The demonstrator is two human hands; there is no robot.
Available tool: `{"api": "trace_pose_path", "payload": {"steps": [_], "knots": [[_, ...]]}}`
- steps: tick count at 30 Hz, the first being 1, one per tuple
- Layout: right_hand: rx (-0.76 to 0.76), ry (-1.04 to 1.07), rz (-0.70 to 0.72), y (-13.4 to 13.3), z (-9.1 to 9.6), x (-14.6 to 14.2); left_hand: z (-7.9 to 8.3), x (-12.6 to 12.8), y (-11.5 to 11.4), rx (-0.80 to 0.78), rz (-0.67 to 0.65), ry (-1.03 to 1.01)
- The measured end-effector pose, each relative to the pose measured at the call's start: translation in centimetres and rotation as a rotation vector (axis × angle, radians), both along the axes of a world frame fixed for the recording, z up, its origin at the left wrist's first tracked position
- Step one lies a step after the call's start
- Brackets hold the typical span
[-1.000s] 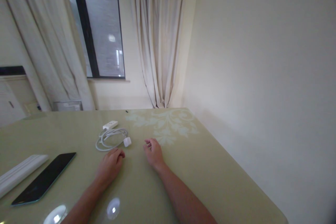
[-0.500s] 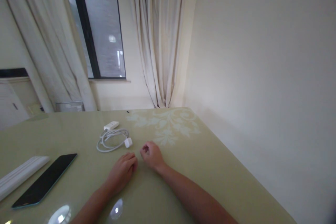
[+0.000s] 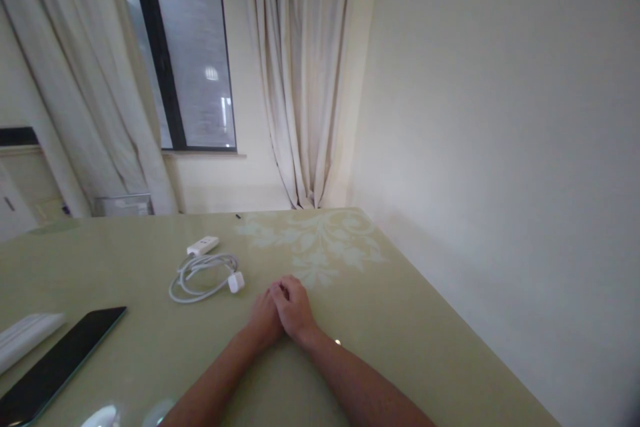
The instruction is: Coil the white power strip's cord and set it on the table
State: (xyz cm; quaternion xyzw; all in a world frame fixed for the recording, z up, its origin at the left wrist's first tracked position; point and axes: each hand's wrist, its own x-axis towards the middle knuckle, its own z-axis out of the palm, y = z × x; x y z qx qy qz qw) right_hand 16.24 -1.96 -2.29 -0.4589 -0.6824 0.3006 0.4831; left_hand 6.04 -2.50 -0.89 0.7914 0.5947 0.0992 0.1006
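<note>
Both my hands lie on the pale green table (image 3: 410, 353), pressed together in the middle. My left hand (image 3: 263, 319) rests palm down with its fingers curled. My right hand (image 3: 296, 307) touches it from the right, its fingers closed and partly over the left one. Neither hand holds anything. A coiled white charging cable (image 3: 196, 278) with a small white plug (image 3: 236, 281) lies just left of and beyond the hands, apart from them. A white adapter block (image 3: 203, 245) sits at the far end of the coil.
A black tablet (image 3: 55, 363) lies flat at the near left, beside a white ribbed object (image 3: 23, 341) at the left edge. A plain wall (image 3: 500, 147) runs along the table's right side. Curtains (image 3: 305, 80) and a window (image 3: 190, 53) stand behind the table.
My left hand slid right across the table and my right hand drew slightly nearer, so the two now touch. The view shifted a little, pushing the tablet toward the left edge.
</note>
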Motion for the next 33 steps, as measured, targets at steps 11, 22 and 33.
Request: {"api": "trace_pose_path", "payload": {"steps": [11, 22, 33], "knots": [[0.024, -0.098, -0.01, -0.7, 0.6, -0.2, -0.7, -0.1, -0.2, 0.049, -0.068, -0.136], [-0.043, 0.13, -0.062, 0.5, -0.8, 0.5, 5.3, -13.8, 3.3, 0.369, 0.335, 0.026], [-0.127, 0.143, 0.058, 1.1, 4.8, 1.4, 9.5, -9.2, 2.3, 0.306, 0.247, -0.336]]}}
